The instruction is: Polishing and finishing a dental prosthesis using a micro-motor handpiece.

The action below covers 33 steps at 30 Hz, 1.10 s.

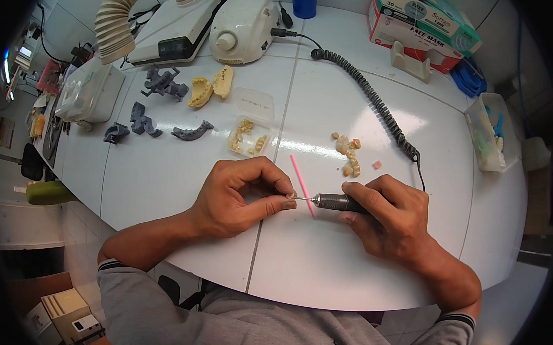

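Note:
Between thumb and forefinger, my left hand pinches a small tooth-coloured dental piece, mostly covered by the fingertips. My right hand is wrapped round a dark rotary handpiece, its thin metal bit pointing left and meeting the piece, or nearly so. A pink stick lies on the table and passes behind the handpiece's tip. Beyond my left hand stands an open clear plastic box with several tooth-coloured pieces inside. More loose dental pieces and a small pink block lie beyond my right hand.
A coiled black cord runs from the white control unit towards my right hand. Grey dental models and yellow casts sit at left. A ribbed suction hose, glove and mask boxes and a clear tub stand around the edges.

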### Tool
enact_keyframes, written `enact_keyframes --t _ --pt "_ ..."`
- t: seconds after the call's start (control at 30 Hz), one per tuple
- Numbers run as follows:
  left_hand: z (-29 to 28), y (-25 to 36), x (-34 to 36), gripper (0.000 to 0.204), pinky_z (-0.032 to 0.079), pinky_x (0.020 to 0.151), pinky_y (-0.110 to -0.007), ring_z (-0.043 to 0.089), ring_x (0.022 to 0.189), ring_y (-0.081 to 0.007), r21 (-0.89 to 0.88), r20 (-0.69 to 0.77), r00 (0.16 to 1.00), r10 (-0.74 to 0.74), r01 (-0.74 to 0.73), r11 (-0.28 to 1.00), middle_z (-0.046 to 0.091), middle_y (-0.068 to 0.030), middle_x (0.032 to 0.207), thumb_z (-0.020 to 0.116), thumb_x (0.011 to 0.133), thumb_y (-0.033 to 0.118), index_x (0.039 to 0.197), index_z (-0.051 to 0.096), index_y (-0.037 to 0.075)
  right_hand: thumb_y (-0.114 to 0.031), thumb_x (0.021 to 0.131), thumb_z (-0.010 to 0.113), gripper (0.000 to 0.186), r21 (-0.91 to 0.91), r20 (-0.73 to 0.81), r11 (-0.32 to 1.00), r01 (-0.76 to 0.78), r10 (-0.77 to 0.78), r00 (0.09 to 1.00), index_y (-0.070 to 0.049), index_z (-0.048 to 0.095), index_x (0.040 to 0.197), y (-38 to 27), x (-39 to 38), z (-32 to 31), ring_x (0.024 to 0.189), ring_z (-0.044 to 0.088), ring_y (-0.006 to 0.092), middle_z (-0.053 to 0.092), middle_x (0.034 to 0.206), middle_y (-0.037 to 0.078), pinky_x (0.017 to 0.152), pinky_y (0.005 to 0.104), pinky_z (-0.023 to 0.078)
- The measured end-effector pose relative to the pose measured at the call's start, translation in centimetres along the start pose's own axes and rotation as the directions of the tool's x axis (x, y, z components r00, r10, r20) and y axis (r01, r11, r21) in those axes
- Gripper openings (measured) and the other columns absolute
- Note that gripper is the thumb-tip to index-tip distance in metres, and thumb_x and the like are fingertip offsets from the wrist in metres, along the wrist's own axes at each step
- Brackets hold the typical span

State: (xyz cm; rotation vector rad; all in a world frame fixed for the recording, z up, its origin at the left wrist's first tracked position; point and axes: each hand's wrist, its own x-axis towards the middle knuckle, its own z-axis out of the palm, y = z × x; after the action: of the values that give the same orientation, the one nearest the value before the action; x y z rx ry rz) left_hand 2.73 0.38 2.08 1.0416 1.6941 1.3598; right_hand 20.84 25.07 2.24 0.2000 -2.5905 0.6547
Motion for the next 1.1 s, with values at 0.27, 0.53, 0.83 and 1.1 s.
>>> enact_keyframes --t 0.27,0.53,0.83,1.1 --pt "0.6 -1.0 -0.1 0.014 0.063 0.092 -0.034 0.075 0.103 -0.0207 -0.144 -0.087 0.992 0.086 -0.098 0.985 0.075 -0.0177 0.111 0.073 0.098 -0.010 0.111 0.070 -0.004 -0.026 0.079 0.094 0.040 -0.060 -0.027 0.998 0.010 -0.011 1.000 -0.012 0.079 0.113 0.3 -0.4 -0.4 0.059 0.062 0.0171 0.063 0.078 0.002 0.050 0.0337 0.046" --pt "0.2 -0.7 0.0 0.019 0.063 0.091 -0.028 0.077 0.100 -0.0163 -0.075 -0.053 0.998 0.039 -0.043 0.996 0.078 -0.0129 0.109 0.074 0.101 -0.004 0.120 0.076 -0.005 -0.032 0.084 0.091 0.038 -0.092 -0.023 0.996 0.001 -0.003 1.000 -0.014 0.078 0.114 0.3 -0.8 -0.2 0.064 0.066 0.0173 0.063 0.081 0.003 0.052 0.0336 0.048" --pt "0.8 -0.7 -0.1 0.016 0.064 0.089 -0.028 0.077 0.099 -0.0170 -0.030 -0.076 0.995 0.059 -0.062 0.998 0.078 -0.0146 0.108 0.075 0.099 -0.006 0.115 0.077 -0.006 -0.038 0.088 0.088 0.036 -0.149 -0.029 0.989 0.018 -0.023 0.999 -0.016 0.075 0.113 0.2 -1.3 0.1 0.067 0.069 0.0181 0.064 0.083 0.003 0.053 0.0332 0.051" --pt "1.0 -0.7 0.1 0.016 0.065 0.089 -0.028 0.077 0.099 -0.0173 0.012 -0.092 0.995 0.048 -0.047 0.999 0.078 -0.0147 0.108 0.076 0.098 -0.007 0.114 0.078 -0.005 -0.038 0.089 0.088 0.034 -0.135 -0.043 0.991 0.007 -0.012 0.999 -0.016 0.076 0.112 0.2 -1.5 0.4 0.067 0.069 0.0183 0.064 0.083 0.003 0.053 0.0331 0.051"
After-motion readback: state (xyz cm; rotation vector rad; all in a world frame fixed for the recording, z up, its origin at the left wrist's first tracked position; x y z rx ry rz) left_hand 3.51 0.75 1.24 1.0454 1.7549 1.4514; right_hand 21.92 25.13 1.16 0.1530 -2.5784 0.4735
